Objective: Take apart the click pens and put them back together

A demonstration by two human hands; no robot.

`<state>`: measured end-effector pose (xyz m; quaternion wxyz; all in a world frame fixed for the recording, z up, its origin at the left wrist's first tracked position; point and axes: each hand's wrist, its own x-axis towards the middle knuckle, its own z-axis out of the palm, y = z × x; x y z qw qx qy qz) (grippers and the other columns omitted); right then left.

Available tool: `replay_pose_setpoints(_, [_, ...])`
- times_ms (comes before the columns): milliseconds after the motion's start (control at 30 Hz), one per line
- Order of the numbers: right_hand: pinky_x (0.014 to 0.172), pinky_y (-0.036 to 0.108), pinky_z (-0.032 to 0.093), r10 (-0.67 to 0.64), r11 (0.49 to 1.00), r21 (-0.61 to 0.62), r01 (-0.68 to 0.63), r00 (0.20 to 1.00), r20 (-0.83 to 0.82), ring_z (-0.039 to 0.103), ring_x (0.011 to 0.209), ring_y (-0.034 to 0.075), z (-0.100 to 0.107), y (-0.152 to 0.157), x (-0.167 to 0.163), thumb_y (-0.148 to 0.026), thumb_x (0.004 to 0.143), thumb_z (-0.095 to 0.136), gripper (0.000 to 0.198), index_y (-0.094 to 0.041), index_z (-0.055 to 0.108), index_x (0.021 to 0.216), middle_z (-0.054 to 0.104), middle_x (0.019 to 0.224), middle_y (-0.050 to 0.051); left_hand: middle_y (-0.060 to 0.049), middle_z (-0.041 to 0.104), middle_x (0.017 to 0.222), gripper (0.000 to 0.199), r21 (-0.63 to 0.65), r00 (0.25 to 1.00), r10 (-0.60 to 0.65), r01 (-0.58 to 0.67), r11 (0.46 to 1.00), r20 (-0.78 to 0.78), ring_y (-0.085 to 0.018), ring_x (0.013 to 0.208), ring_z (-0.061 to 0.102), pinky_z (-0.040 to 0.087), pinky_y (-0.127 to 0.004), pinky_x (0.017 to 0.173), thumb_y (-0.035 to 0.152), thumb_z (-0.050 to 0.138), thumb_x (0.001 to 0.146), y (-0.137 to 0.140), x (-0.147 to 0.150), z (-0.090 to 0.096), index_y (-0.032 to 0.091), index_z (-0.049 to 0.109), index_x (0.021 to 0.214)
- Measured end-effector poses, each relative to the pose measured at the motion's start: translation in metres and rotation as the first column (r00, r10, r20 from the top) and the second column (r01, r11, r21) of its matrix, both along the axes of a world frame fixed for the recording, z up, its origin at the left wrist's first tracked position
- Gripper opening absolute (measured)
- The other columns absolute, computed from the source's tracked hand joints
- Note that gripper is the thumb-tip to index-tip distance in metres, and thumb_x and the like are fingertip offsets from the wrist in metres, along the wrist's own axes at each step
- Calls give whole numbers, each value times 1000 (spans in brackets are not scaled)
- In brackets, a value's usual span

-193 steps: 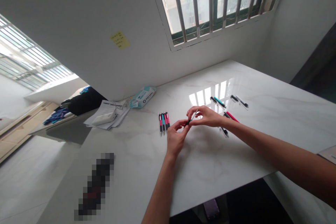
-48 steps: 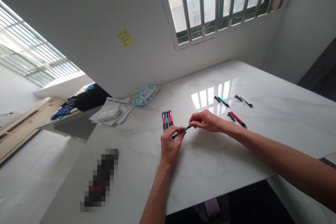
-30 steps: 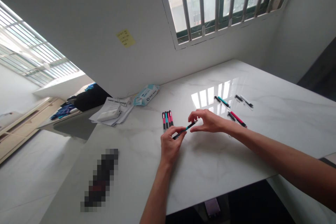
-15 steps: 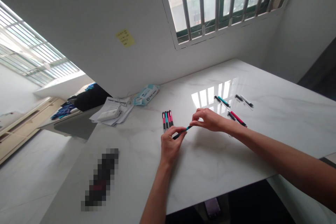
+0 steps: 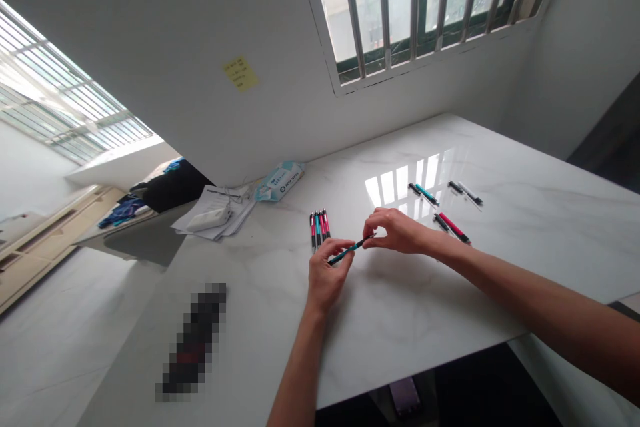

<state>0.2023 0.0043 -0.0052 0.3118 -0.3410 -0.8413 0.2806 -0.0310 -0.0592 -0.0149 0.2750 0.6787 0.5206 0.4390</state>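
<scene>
My left hand (image 5: 325, 277) pinches a teal and black pen (image 5: 353, 248) between thumb and fingers, a little above the white table. The pen slants up toward my right hand (image 5: 395, 230), whose thumb and fingertips close around its black end. Just beyond my left hand lies a row of several assembled pens (image 5: 320, 227), pink and teal with black grips. To the right of my right hand are loose pen parts: a teal barrel (image 5: 427, 194) with a black piece and a thin refill, a red barrel (image 5: 454, 227) with a black grip, and a clear-and-black set (image 5: 469, 192).
A wet wipes pack (image 5: 281, 181) and papers (image 5: 215, 210) with a white object on them lie by the wall. A blurred dark object (image 5: 193, 343) rests on the left of the marble-look table (image 5: 410, 320). A phone (image 5: 405, 395) lies below the front edge.
More of the pen's black end shows between my hands now. My right fingers have shifted their hold along it; my left hand has barely moved.
</scene>
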Motion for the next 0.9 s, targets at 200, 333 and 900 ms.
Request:
replay_pose_setpoints(200, [75,31,46,87,994,59,-87,996,11,62,81,19,-6,-4,-7,-29,90,83,9,-23,78,88,71,82,3,-7,69,117,23,32,999,42,-42,999,19,-19,97,66,55,-32,85,24,69,87,-1,1,3,27,78,107])
replay_pose_setpoints(333, [77,33,47,77,992,98,-83,995,68,63,86,21,-2,-5,-6,-30,91,82,8,-22,80,90,72,90,5,-7,68,121,24,60,999,36,-38,997,36,-22,110,65,53,-32,89,23,64,88,0,1,3,27,77,108])
replay_pose_setpoints(900, [66,29,40,-251,963,6,268,894,372,71,82,23,-10,16,-30,-28,96,68,25,-20,70,120,78,87,6,-5,73,106,21,135,873,459,-481,866,166,-18,85,64,52,-29,73,16,58,86,6,-19,-3,22,75,96])
